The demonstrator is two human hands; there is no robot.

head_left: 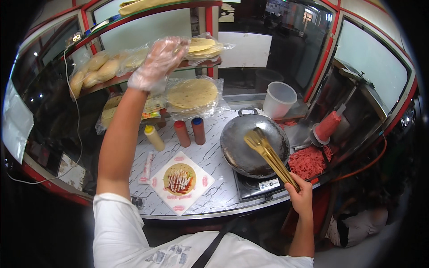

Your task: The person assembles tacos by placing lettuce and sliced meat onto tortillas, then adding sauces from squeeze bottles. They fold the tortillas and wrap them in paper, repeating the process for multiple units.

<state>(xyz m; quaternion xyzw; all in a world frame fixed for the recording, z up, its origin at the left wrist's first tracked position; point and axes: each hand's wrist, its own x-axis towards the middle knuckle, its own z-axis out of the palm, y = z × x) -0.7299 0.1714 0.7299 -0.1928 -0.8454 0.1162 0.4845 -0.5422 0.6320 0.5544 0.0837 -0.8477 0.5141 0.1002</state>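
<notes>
My left hand (160, 64), in a clear plastic glove, is raised to the shelf beside a plastic bag of flatbreads (203, 47). Its fingers blur under the glove, so their grip is unclear. My right hand (302, 195) is closed around the handle end of golden metal tongs (272, 156), whose tips hang over a dark wok (241, 145). On the counter, a round flatbread with filling and streaks of white sauce (179, 178) lies flat on a square printed paper sheet (161, 193).
Three squeeze bottles, yellow-capped (154, 138), red (182, 134) and blue-capped (198, 131), stand behind the paper. The wok sits on a stove (250, 185). Shredded meat (308, 161) lies below a meat spit (328, 125). A translucent bucket (279, 100) and bagged flatbreads (193, 94) stand farther back.
</notes>
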